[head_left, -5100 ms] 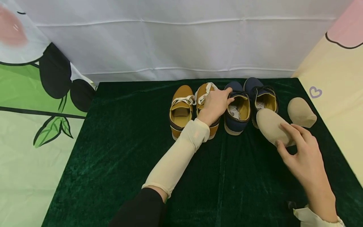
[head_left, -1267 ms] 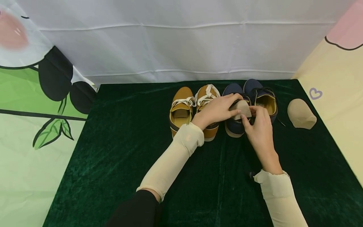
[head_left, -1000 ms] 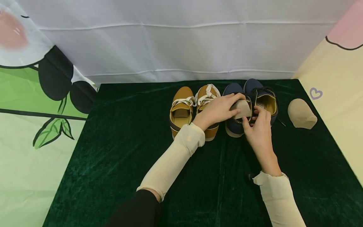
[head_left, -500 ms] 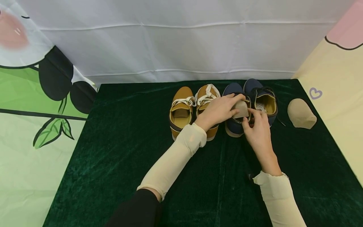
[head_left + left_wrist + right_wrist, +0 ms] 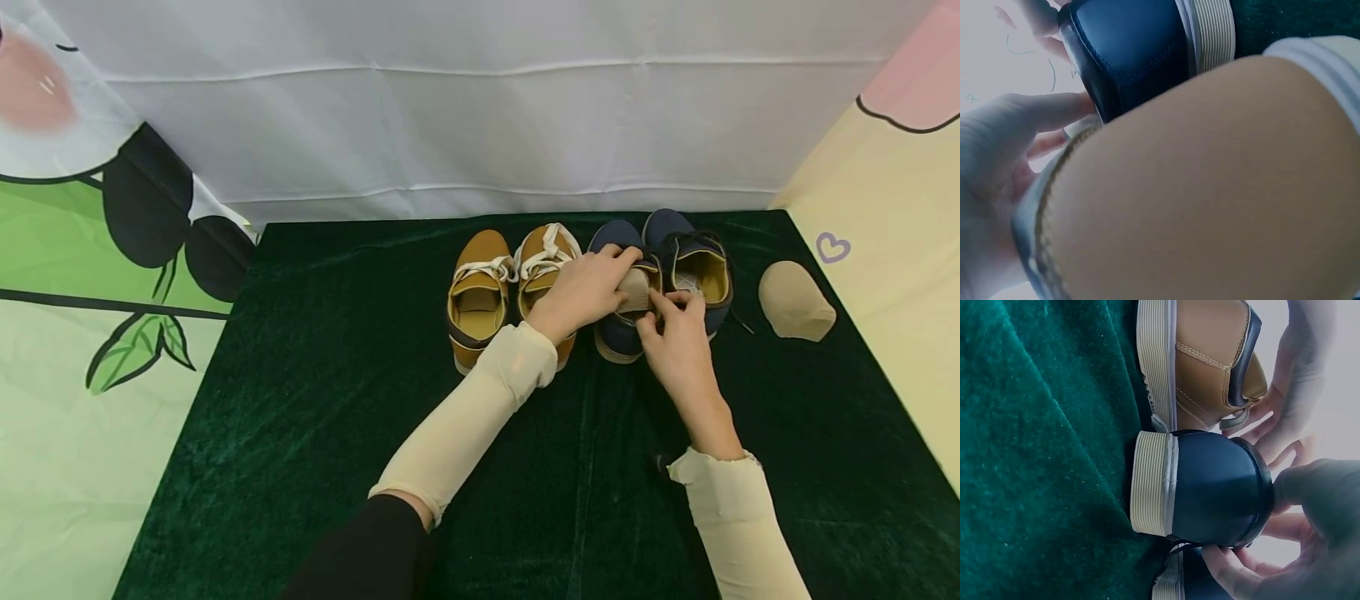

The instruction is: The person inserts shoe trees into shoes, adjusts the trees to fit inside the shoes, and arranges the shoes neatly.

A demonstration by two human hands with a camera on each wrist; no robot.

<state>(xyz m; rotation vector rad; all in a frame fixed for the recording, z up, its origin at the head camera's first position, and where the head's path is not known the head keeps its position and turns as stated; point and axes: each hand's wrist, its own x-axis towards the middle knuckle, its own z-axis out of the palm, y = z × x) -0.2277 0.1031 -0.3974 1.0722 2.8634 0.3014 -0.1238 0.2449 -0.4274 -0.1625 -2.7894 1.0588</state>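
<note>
Inside navy shoe beside tan shoe: beige insert. Left hand, half-curled, holds front of opening; right hand, fingers curled, grips heel-side rim. Likely to steady shoe, spread opening.

No legible text or numbers — just a purple heart on yellow cloth.

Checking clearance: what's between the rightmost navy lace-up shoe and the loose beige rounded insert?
Green velvet cloth and a thin dark lace end, in the head view.
</note>
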